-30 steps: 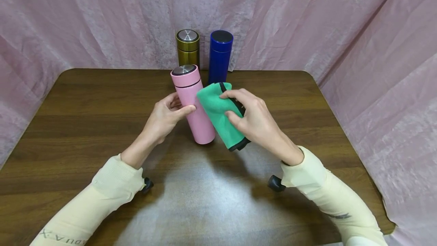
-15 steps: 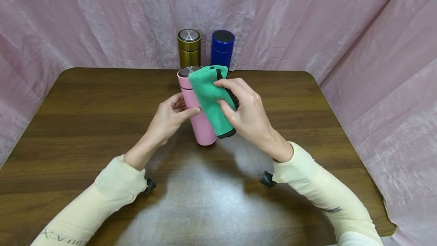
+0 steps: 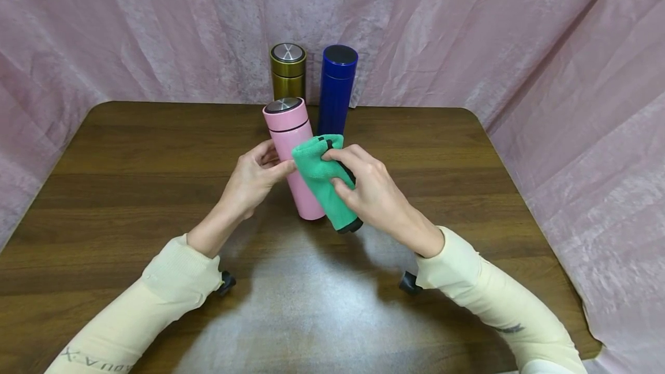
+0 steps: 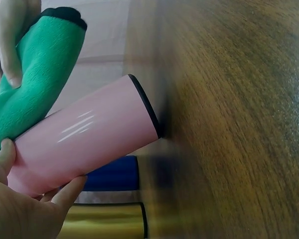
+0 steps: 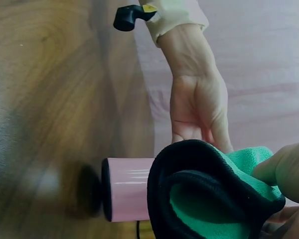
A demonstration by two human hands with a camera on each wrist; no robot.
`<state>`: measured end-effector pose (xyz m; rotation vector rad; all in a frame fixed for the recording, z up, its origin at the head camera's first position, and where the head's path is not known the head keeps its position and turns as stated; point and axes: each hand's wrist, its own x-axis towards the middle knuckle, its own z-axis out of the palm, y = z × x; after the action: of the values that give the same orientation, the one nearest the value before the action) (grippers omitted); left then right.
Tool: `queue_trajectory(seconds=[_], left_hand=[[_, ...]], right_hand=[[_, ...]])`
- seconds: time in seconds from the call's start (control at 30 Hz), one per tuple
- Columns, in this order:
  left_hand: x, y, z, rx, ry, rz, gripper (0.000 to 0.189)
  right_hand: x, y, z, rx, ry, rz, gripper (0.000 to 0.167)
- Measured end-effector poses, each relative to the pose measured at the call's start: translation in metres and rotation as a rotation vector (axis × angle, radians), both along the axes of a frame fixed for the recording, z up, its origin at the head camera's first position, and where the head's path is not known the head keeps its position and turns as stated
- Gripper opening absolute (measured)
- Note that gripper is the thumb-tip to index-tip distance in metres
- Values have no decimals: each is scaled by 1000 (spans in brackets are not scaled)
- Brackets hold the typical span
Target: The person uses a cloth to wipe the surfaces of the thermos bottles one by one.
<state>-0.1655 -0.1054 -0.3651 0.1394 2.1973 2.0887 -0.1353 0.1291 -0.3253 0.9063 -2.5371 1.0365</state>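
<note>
A pink thermos bottle (image 3: 291,143) with a steel-topped lid leans to the left in the head view. My left hand (image 3: 251,180) grips its side, thumb across the front and fingers behind. In my right hand (image 3: 371,189) a folded green cloth (image 3: 322,175) with black edging is pinched between thumb and fingers. The cloth lies against the bottle's right side. From the left wrist view, the bottle's black-rimmed base (image 4: 147,107) is tilted close to the table. The folded cloth end (image 5: 204,194) hides much of the bottle in the right wrist view.
Behind the pink bottle stand a gold thermos (image 3: 288,77) and a blue thermos (image 3: 336,88), near the far edge of the wooden table (image 3: 130,189). A pink curtain (image 3: 426,27) hangs behind and on the sides.
The cloth in my right hand went up along the pink bottle, covering part of its lid, then came back down. The left hand kept its grip, with the bottle shifting slightly.
</note>
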Motion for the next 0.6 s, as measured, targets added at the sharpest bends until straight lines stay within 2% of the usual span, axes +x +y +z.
queue_trajectory(seconds=[0.6], left_hand=[[-2,-3,-5,85,-52,27,60]], right_hand=[[17,4,-28,132,-123,-7,38]])
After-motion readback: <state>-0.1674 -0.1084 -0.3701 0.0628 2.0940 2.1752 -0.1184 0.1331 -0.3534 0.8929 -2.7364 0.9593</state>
